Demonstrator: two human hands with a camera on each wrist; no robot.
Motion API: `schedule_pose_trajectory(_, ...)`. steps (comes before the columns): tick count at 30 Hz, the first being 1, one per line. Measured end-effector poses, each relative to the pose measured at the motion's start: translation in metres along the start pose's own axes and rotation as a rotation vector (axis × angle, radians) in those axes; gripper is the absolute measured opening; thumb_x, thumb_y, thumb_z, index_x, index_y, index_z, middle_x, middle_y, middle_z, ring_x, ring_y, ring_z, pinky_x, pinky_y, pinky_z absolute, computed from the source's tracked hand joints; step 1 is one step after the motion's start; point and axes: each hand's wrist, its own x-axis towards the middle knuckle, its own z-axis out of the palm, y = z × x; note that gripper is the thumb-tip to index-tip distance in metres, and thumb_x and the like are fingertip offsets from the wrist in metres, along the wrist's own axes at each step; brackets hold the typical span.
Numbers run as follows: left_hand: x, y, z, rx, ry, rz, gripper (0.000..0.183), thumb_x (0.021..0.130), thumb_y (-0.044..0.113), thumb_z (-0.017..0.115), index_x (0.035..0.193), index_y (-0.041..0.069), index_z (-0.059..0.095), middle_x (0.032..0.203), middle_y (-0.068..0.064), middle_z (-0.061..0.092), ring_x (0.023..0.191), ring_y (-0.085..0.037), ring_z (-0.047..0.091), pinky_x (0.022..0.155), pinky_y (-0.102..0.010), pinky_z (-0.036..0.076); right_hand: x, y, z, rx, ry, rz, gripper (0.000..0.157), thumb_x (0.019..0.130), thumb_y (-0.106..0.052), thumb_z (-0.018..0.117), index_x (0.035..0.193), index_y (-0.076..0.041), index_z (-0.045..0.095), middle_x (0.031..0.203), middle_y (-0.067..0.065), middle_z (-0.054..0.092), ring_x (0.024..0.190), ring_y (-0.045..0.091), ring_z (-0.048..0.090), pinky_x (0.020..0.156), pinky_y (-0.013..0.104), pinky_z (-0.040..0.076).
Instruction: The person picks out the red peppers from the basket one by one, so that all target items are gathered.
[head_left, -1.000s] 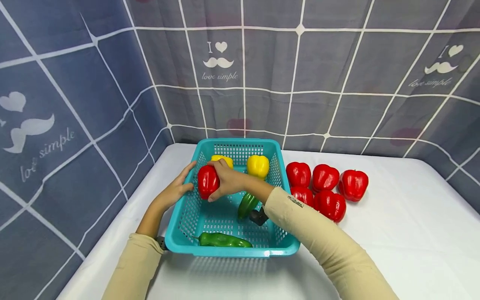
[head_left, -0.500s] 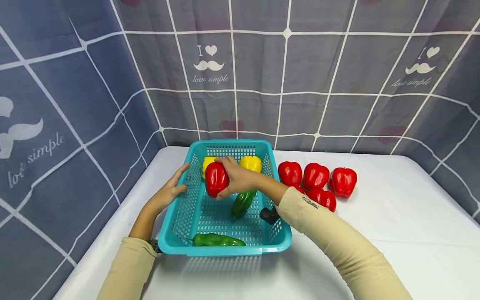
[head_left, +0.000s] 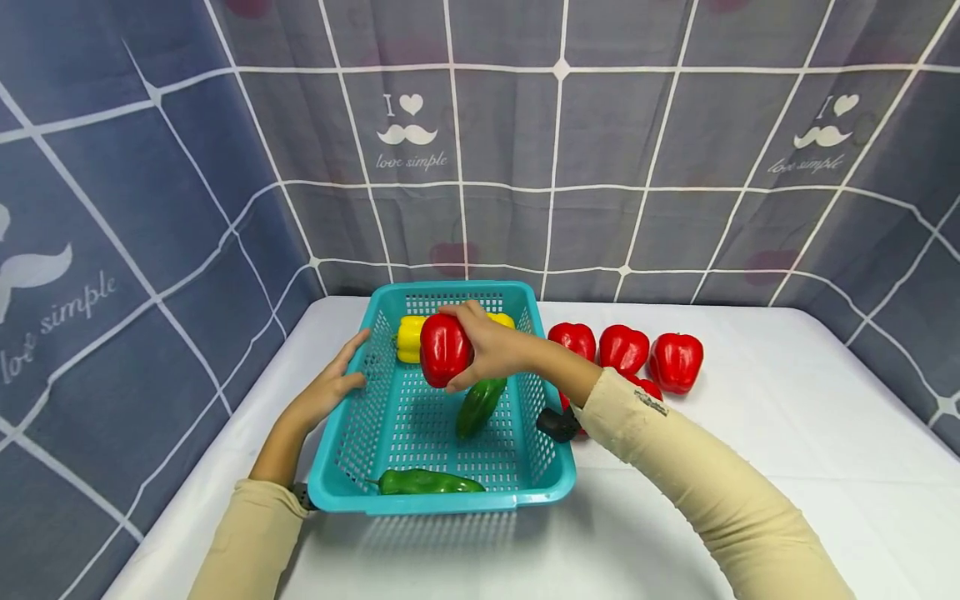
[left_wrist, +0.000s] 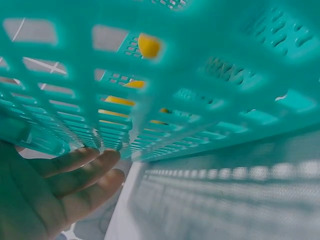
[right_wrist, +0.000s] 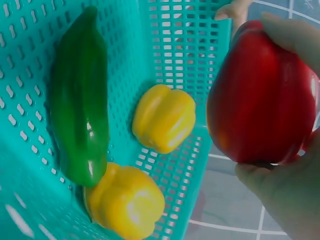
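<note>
My right hand (head_left: 491, 343) grips a red bell pepper (head_left: 444, 350) between thumb and fingers, over the turquoise basket (head_left: 442, 502). In the right wrist view the held pepper (right_wrist: 260, 100) appears raised above the basket's contents. My left hand (head_left: 326, 392) rests at the basket's left side with its fingers straight. The left wrist view has those fingers (left_wrist: 85, 175) along the outside of the perforated wall. Inside the basket lie a yellow bell pepper (head_left: 408, 337), another yellow one (right_wrist: 127, 200) partly hidden in the head view, and two long green peppers (head_left: 427, 481).
Several red bell peppers (head_left: 624, 348) are grouped on the white tablecloth (head_left: 750, 433) right of the basket, some hidden behind the right forearm. A grey checked curtain (head_left: 510, 225) stands behind and a blue one (head_left: 135, 275) at the left.
My right hand has carried the red bell pepper rightward from the basket's left wall toward its middle, uncovering the left yellow pepper. My left hand stays beside the basket; the whole view has shifted slightly.
</note>
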Motion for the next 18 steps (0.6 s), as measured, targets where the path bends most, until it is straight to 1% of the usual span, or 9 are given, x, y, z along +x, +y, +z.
schedule_pose_trajectory(8,-0.002,0.001,0.001,0.014,0.001,0.003,0.08,0.078,0.004,0.04,0.148,0.01,0.0,0.151,-0.023,-0.004,0.133,-0.044,0.01,0.097,-0.056,0.028,-0.018,0.005,-0.013,-0.004,0.016,-0.016,0.099,0.063,-0.022,0.081,0.141,-0.013,0.021,0.131,0.009,0.034,0.12,0.025,0.039,0.083,0.036,0.05)
schedule_pose_trajectory(13,-0.002,0.002,0.001,0.011,0.002,0.002,0.08,0.079,0.004,0.041,0.148,0.011,0.0,0.151,-0.023,-0.004,0.133,-0.044,0.011,0.097,-0.056,0.028,-0.033,0.014,-0.021,0.002,0.008,0.03,0.1,0.064,-0.022,0.081,0.142,-0.015,0.019,0.132,0.009,0.032,0.121,0.025,0.037,0.083,0.037,0.05)
schedule_pose_trajectory(18,-0.003,0.003,0.0,0.016,0.004,0.013,0.081,0.078,0.004,0.041,0.148,0.01,0.0,0.151,-0.023,-0.004,0.133,-0.044,0.008,0.099,-0.058,0.023,-0.048,0.025,-0.029,-0.009,0.02,0.057,0.1,0.063,-0.023,0.08,0.142,-0.015,0.019,0.131,0.008,0.033,0.121,0.026,0.037,0.083,0.039,0.05)
